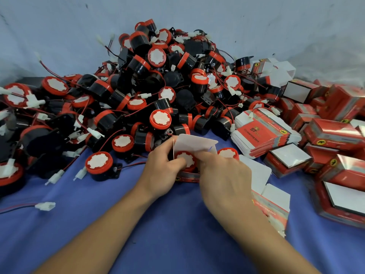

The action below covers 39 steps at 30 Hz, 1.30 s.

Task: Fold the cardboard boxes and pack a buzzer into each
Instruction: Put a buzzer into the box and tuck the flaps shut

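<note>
A red cardboard box (187, 177) with its white top flap (194, 143) standing up sits at the centre of the blue cloth. A red-capped black buzzer (186, 159) lies inside it, its white face up. My left hand (164, 171) grips the box's left side, thumb on the buzzer's rim. On the box's right side my right hand (223, 175) holds the box, its index finger pressing on the buzzer. A big pile of buzzers (138, 91) with red-black wires rises just behind.
A stack of flat unfolded boxes (260, 133) lies right of the pile. Many folded red boxes (335, 135) crowd the right edge. A flat box blank (270, 198) lies under my right wrist. One loose buzzer (99, 163) and a white connector (46, 206) lie on the blue cloth (98, 224).
</note>
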Tool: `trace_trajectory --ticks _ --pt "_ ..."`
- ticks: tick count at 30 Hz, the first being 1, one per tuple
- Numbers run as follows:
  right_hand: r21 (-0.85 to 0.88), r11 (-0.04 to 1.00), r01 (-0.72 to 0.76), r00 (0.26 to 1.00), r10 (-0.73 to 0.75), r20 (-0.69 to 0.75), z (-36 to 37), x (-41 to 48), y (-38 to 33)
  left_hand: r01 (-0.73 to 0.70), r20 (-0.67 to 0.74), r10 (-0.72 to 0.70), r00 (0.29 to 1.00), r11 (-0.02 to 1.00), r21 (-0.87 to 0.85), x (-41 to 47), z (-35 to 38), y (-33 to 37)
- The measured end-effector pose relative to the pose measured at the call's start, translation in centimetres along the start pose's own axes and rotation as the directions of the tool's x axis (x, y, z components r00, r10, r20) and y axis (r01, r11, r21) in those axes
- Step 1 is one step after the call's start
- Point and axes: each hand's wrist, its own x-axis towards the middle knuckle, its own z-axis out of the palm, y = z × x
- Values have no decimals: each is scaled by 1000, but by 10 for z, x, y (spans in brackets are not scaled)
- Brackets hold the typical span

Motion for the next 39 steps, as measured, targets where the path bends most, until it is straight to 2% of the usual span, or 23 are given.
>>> trace_trajectory --ticks 2,5,7,9,13,16,18,21,22,23,26,28,30,32,35,36,39 --pt "106 994 -4 999 0 35 4 2 7 -1 3 1 1000 1000 -3 -1 0 0" --pt "201 976 82 990 -104 97 1 -3 15 10 -3 -10 1000 1000 -24 0 0 2" --pt "186 975 120 979 -147 140 -1 -5 15 16 2 -16 1000 999 -32 1 0 2" --pt "198 979 53 979 -90 181 -1 -1 15 20 1 -20 1000 999 -32 1 0 1" --pt "197 979 -50 986 17 164 2 -3 4 6 -4 -6 1000 1000 9 0 0 0" --pt "64 996 57 978 -69 198 -6 0 5 6 1 -6 1000 1000 10 0 1 1" --pt "26 980 196 927 -194 320 -15 8 11 7 7 -7 1000 1000 14 1 1 0" --pt "-12 920 391 762 -316 565 -27 23 15 6 2 -6 1000 1000 9 1 1 -1" --pt "-7 920 391 736 -308 603 -28 26 15 9 5 -9 1000 1000 10 1 1 -1" --pt "0 935 355 742 -282 609 -29 28 15 11 9 -11 1000 1000 11 1 1 0" --pt "47 984 170 836 -169 522 -19 29 17 1 19 -1 1000 1000 6 0 1 1" --pt "110 994 -7 927 -35 373 -8 24 13 3 14 -3 1000 1000 7 0 1 1" --pt "91 985 -144 973 124 197 1 16 8 11 12 -11 1000 1000 6 -1 2 3" --pt "-3 989 -150 988 150 -44 6 7 3 16 16 -16 1000 1000 -3 -1 2 5" --pt "-29 994 -104 971 96 -220 8 5 5 19 17 -19 1000 1000 -11 0 2 3" --pt "-58 996 -71 976 57 -212 10 8 8 19 17 -19 1000 1000 -12 -1 2 3" --pt "-150 988 27 998 -36 -57 15 15 15 12 25 -12 1000 1000 -19 -1 3 4"
